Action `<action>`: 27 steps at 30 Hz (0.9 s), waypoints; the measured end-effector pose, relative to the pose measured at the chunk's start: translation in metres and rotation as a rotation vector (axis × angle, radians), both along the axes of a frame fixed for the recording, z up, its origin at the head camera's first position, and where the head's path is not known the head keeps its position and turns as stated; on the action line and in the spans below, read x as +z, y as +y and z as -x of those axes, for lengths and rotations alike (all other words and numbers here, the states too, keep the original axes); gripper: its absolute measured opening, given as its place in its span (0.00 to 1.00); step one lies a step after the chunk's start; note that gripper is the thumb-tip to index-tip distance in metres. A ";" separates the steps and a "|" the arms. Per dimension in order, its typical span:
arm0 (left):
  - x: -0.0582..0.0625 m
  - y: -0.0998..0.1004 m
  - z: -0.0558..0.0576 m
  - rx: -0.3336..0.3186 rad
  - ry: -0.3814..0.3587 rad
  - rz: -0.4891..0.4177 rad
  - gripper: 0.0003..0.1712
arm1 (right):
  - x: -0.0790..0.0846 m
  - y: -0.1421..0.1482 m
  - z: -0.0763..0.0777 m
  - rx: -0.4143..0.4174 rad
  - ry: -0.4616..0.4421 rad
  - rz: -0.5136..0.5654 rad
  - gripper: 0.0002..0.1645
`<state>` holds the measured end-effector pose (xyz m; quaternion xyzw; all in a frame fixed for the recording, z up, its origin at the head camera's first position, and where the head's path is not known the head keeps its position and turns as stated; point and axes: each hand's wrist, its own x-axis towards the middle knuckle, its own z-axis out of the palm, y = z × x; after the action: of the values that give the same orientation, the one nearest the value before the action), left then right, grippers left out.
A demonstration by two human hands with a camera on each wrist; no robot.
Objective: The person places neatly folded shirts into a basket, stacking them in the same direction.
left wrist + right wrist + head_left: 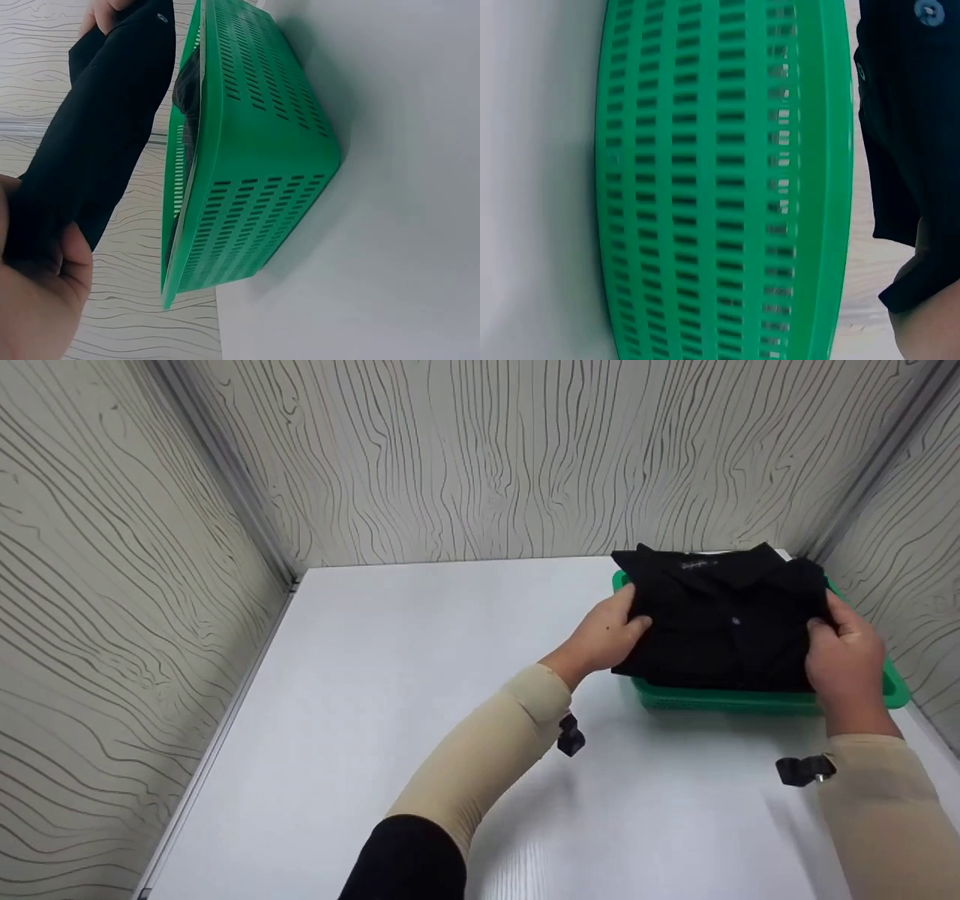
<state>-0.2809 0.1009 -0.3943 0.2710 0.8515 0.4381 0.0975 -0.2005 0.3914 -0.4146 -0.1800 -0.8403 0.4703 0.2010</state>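
A folded black shirt [720, 622] with a collar and a small button is held up above a green plastic basket [735, 701]. My left hand [609, 630] pinches its left edge, thumb on top. At the opposite edge my right hand [847, 660] grips the cloth the same way. The left wrist view shows the shirt [97, 120] apart from the basket [255, 165], beside its rim, with dark cloth [187, 97] inside the basket. In the right wrist view the slotted basket wall [705, 180] fills the middle, and the shirt [922, 135] hangs past the rim.
The basket stands on a white table [390, 675] at the far right, near the corner of wood-grain patterned panels [480, 457]. A grey metal strip [225, 472] runs along the left corner. Black camera mounts [571, 735] jut from both wrists.
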 end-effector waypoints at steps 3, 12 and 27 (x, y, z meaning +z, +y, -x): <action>-0.003 0.011 0.000 0.021 -0.006 0.027 0.34 | -0.002 0.010 0.000 -0.025 -0.032 -0.050 0.25; -0.007 0.042 0.006 0.068 0.026 0.105 0.32 | -0.004 0.032 0.006 -0.079 -0.090 -0.106 0.24; -0.046 0.059 0.004 0.181 0.297 0.470 0.33 | -0.030 0.055 0.016 0.088 -0.155 -0.478 0.30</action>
<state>-0.2845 0.1603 -0.4402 0.2249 0.9554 0.1912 -0.0076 -0.2161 0.4459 -0.4443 -0.1260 -0.9475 0.2515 0.1522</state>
